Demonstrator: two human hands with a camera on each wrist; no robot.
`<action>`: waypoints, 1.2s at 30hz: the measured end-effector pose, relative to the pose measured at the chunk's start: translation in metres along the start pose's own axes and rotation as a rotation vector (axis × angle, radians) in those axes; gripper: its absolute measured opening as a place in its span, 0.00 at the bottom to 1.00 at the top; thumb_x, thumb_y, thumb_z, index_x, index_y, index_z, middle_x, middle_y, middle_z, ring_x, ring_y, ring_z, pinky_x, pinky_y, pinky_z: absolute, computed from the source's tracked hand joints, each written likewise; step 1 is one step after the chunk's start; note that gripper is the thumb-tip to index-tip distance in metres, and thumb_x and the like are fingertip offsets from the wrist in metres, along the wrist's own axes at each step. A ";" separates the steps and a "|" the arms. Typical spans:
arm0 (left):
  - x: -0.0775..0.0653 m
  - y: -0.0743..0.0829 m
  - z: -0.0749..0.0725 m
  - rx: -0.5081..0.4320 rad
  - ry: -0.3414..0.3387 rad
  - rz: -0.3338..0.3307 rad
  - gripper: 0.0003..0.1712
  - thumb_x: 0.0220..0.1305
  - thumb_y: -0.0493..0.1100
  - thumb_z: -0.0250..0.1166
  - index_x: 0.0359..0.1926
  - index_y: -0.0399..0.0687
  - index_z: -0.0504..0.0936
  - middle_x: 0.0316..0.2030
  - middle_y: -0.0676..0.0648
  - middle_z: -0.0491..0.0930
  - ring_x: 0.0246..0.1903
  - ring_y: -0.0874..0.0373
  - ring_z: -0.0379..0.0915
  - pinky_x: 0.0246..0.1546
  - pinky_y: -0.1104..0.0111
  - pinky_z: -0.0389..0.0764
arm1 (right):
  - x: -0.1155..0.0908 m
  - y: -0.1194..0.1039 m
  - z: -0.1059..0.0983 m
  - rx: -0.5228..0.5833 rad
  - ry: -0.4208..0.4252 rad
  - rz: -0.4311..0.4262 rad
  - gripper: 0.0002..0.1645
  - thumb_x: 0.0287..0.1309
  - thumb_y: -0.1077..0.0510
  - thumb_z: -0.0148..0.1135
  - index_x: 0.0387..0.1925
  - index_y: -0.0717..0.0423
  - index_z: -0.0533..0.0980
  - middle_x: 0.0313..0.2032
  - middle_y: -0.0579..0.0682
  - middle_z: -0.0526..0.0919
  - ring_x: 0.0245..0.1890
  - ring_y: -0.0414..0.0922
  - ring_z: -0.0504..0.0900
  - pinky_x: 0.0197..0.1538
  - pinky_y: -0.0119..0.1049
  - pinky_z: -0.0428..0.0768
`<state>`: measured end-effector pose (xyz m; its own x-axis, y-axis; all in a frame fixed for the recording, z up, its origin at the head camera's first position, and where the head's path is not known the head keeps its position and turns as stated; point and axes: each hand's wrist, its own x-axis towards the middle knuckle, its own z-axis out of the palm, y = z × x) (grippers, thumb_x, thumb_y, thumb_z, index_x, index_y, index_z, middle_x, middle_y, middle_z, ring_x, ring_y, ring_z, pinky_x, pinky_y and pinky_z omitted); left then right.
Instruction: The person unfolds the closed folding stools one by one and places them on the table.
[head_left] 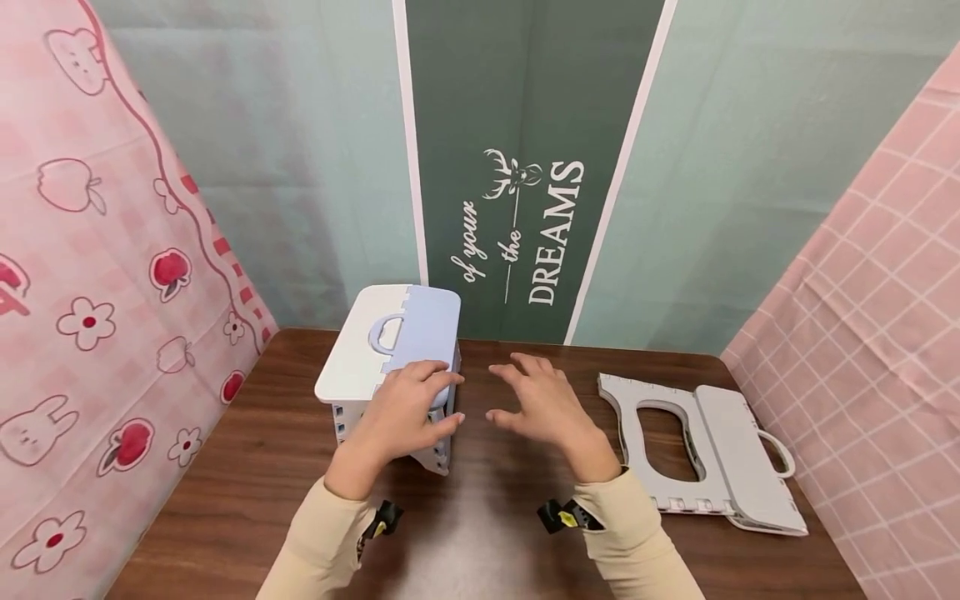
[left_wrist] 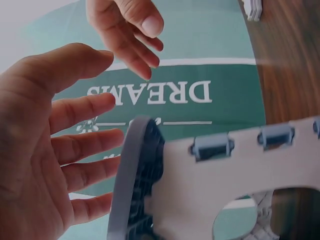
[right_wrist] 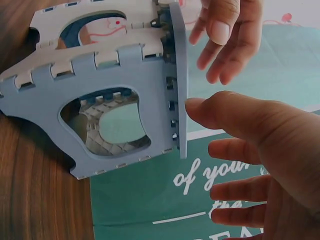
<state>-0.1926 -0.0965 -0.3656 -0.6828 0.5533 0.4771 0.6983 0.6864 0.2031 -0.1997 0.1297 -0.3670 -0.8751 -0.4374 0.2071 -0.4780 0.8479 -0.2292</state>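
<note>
An unfolded step stool (head_left: pixel 427 325), white on its left half and pale blue on its right, stands on the table at the left. Its seat has a blue carry handle (head_left: pixel 386 333). My left hand (head_left: pixel 401 408) hovers over the seat's near right part, fingers spread and slightly bent, gripping nothing. To the right of the stool, my right hand (head_left: pixel 543 400) is held in the air with fingers apart, facing the left one. In the right wrist view, the stool's blue side panel (right_wrist: pixel 45 100) with its cut-out shows beside the right hand (right_wrist: pixel 270 150).
A white folded step stool (head_left: pixel 750 450) lies flat at the table's right side, handle toward the right edge. The brown wooden table (head_left: pixel 225 483) meets a green printed backdrop (head_left: pixel 540 83) behind. Pink patterned cloths (head_left: pixel 90 250) hang at both sides.
</note>
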 end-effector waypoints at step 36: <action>0.023 0.043 0.073 0.070 -0.077 0.113 0.23 0.54 0.57 0.64 0.49 0.52 0.80 0.47 0.48 0.75 0.48 0.53 0.71 0.44 0.59 0.71 | -0.074 0.079 0.010 -0.010 0.057 0.162 0.38 0.45 0.45 0.70 0.57 0.57 0.73 0.57 0.69 0.67 0.54 0.69 0.66 0.47 0.65 0.65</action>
<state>-0.1938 -0.0193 -0.4086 -0.6170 0.6617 0.4259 0.7566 0.6476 0.0901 -0.1738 0.2262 -0.4097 -0.9349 -0.2771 0.2218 -0.3298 0.9091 -0.2544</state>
